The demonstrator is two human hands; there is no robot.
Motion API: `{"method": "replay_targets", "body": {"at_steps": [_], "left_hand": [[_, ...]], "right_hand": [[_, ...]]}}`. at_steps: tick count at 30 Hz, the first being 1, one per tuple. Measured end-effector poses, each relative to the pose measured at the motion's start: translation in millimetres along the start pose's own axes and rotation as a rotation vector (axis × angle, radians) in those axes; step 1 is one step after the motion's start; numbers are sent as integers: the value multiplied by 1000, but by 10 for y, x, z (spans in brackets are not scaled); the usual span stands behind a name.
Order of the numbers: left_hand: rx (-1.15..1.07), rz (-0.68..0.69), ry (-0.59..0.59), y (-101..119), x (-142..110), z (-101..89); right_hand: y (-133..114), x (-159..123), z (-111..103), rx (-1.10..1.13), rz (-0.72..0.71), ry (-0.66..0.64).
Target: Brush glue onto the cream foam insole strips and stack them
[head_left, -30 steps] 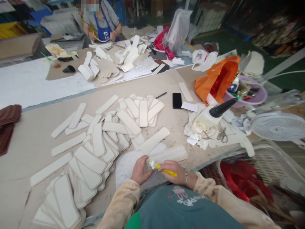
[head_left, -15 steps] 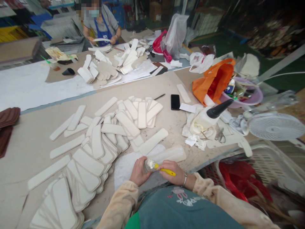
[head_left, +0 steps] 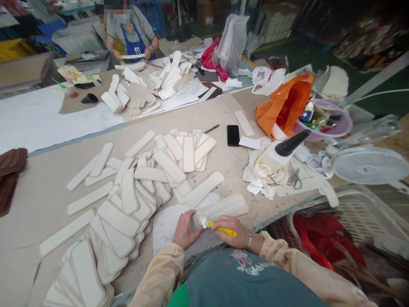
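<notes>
My right hand [head_left: 232, 230] is closed around a yellow-handled brush [head_left: 220, 228] whose white, glue-laden bristles rest on the near end of a long cream strip [head_left: 223, 207]. My left hand [head_left: 183, 229] pinches that same end of the strip at the table's front edge, on a white sheet [head_left: 166, 224]. Many similar cream strips [head_left: 143, 183] lie fanned and overlapped just to the left and beyond.
A white glue bottle with black nozzle [head_left: 277, 155], scissors [head_left: 294, 179], a black phone [head_left: 233, 135], an orange bag [head_left: 286, 106] and a small fan [head_left: 370, 164] crowd the right. A white crate [head_left: 361, 221] sits lower right. Another person [head_left: 129, 36] works at the far table.
The brush tip has shifted slightly along the strip's near end; both hands stay in place. The far person has lowered a strip toward the table.
</notes>
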State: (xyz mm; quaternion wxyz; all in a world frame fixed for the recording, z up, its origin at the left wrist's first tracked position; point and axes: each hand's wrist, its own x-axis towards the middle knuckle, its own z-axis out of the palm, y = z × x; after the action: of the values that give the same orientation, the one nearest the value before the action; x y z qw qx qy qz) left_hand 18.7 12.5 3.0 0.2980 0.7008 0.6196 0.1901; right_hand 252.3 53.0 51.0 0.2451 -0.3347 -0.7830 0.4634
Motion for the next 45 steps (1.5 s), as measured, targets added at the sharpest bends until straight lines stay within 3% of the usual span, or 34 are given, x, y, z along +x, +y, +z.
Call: {"method": "replay_targets", "body": {"at_steps": [5,9,16,20,23,28,31,35,40,45], "left_hand": [[3,-28,-30,25,13,-20],[-1,-42,-46,29,11,-31],[-40,-54,13,-50,-14,-142],[8,-124,125,-186,162,-251],[111,-121,139,-272,439,-304],[294,-96,62,-230,926,-349],[382,-139,-46,-133,1105,-372],[445,-88,-195,-66,1193,-354],[507,-27,-245,-80,1221,-301],[554,-50,-275,-86,1238,-255]], "right_hand": [[53,24,27,-37,-76,-85],[123,-94,-220,-80,-62,-55],[126,-386,-712,-53,46,192],[159,-547,-731,-108,147,439],[214,-671,-702,-130,228,550],[283,-896,-705,-211,237,559],[298,-1009,-710,-263,238,556],[273,-1078,-685,-274,266,565],[215,-1052,-662,-303,284,556],[178,-1009,-676,-297,294,542]]}}
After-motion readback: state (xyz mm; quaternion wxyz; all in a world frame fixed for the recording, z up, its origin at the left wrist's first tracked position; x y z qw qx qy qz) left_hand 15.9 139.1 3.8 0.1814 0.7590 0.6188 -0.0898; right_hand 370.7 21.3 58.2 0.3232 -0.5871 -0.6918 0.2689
